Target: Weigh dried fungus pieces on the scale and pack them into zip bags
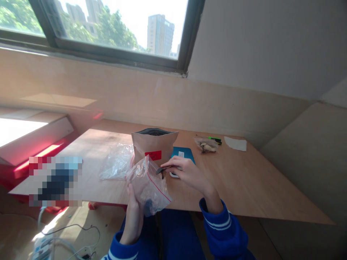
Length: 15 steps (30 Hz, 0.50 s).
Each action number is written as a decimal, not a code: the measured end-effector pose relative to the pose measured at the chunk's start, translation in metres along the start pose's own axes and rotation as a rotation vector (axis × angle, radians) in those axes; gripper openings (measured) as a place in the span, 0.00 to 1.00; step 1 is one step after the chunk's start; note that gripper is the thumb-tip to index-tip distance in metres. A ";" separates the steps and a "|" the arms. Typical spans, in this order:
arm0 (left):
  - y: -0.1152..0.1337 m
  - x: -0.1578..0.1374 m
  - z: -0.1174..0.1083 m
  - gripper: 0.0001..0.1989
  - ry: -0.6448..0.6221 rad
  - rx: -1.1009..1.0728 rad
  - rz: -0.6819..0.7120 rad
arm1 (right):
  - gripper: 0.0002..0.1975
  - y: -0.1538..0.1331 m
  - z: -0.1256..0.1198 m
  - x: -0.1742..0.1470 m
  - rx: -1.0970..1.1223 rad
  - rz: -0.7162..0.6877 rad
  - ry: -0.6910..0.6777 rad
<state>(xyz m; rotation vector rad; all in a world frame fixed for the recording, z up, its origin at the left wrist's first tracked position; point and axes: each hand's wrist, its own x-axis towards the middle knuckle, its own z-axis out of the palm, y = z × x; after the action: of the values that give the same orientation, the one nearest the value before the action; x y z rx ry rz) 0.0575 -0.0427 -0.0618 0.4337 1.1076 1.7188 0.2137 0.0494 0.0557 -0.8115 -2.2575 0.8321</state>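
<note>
a dark piece pinched at the mouth of a zip bag
from where i stand, the left hand [135, 209] has its fingers clamped on the clear zip bag [142, 177] by the near edge of the table [260, 184]; the right hand [185, 171] has its fingers closed on the dark piece [159, 171]. behind, a brown pouch [139, 148] stands open beside a blue box [187, 150].

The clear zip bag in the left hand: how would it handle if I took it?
Probably floppy: the clear zip bag wrinkles in the left hand. Its film looks thin, so it may crumple easily. The glossy plastic might feel slippery.
</note>
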 end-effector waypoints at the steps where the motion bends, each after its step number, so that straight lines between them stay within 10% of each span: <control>1: 0.001 -0.001 0.000 0.32 0.010 -0.001 0.000 | 0.12 -0.003 -0.006 0.005 -0.008 -0.017 0.035; 9: 0.006 -0.002 -0.005 0.32 -0.021 -0.002 0.004 | 0.07 -0.028 -0.022 0.074 -0.041 -0.177 0.577; 15: 0.012 -0.005 -0.005 0.33 0.018 -0.028 0.013 | 0.05 -0.014 -0.003 0.091 -0.354 -0.187 0.321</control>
<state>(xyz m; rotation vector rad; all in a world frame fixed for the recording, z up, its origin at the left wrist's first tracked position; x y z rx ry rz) 0.0490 -0.0502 -0.0532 0.4098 1.0939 1.7504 0.1530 0.1057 0.0956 -0.8057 -2.1711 0.1978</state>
